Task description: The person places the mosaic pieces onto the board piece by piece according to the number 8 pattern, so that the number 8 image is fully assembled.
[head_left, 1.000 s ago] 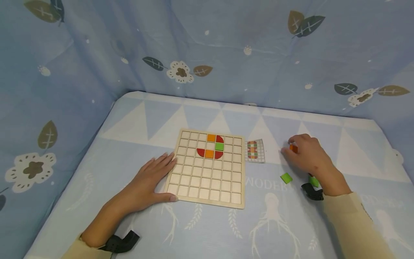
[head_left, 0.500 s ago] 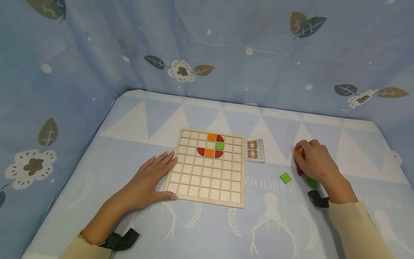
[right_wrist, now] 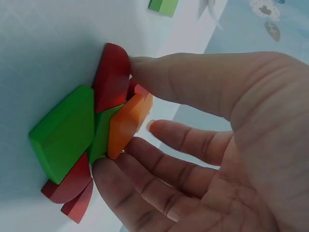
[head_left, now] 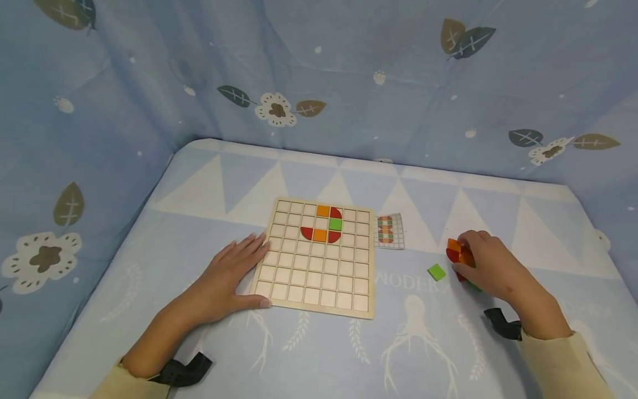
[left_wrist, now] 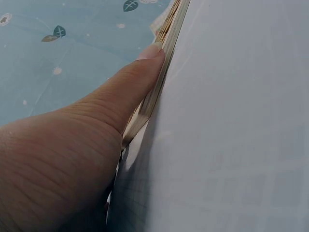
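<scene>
In the head view a wooden grid board [head_left: 314,277] carries several red, orange and green tiles in its upper cells. My left hand [head_left: 224,285] lies spread along the board's left edge, thumb at the near corner; in the left wrist view that thumb [left_wrist: 120,89] presses the board's side. Over to the right, my right hand [head_left: 490,266] is bent round a small heap of tiles. Close up in the right wrist view, its thumb touches a red quarter-round tile [right_wrist: 112,77], while fingertips reach an orange tile [right_wrist: 126,126] and green ones, including a green tile [right_wrist: 65,133].
A small printed pattern card [head_left: 390,231] lies against the board's right edge. One loose green square tile [head_left: 436,272] sits between card and heap. A patterned cloth [head_left: 418,354] covers the table, and a blue curtain [head_left: 349,77] hangs behind and at the left.
My right hand has come nearer and slightly right, bringing an orange tile to the other pieces, which now show bunched together. The left hand and the board stay put.
</scene>
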Demonstrator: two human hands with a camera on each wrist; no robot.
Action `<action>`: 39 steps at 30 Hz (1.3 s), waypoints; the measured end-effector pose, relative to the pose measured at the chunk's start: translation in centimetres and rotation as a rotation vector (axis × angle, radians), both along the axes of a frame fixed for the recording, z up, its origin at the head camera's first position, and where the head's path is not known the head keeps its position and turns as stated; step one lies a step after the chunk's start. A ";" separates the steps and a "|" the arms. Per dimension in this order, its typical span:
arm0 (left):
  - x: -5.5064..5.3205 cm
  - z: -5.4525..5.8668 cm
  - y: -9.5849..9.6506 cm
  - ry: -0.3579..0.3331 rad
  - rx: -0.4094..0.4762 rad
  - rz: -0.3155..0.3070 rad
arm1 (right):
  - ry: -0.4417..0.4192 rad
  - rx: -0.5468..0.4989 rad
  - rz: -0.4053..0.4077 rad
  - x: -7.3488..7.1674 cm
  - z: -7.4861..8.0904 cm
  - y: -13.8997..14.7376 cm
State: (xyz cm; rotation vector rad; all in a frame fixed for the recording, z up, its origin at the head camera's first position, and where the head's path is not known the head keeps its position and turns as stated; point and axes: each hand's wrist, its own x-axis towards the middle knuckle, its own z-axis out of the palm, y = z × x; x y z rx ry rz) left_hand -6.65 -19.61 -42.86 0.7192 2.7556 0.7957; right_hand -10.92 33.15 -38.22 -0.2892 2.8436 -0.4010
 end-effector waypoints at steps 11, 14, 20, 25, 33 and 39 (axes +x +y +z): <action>0.0 0.1 -0.1 -0.009 0.004 -0.009 | -0.077 -0.077 -0.077 0.5 0.0 0.0; 0.0 0.1 -0.2 -0.013 0.002 -0.006 | -0.073 -0.064 -0.076 0.7 0.1 -0.2; 0.0 0.1 -0.1 -0.011 0.006 -0.008 | -0.103 -0.055 -0.090 1.0 0.2 -0.1; 0.0 0.0 -0.2 -0.005 0.003 -0.008 | -0.110 -0.067 -0.094 1.5 0.2 0.0; 0.0 0.0 -0.2 -0.009 0.004 -0.008 | -0.096 -0.039 -0.074 3.6 0.6 0.6; 0.0 0.1 -0.1 -0.008 0.010 -0.009 | -0.076 -0.009 -0.078 4.2 0.1 0.6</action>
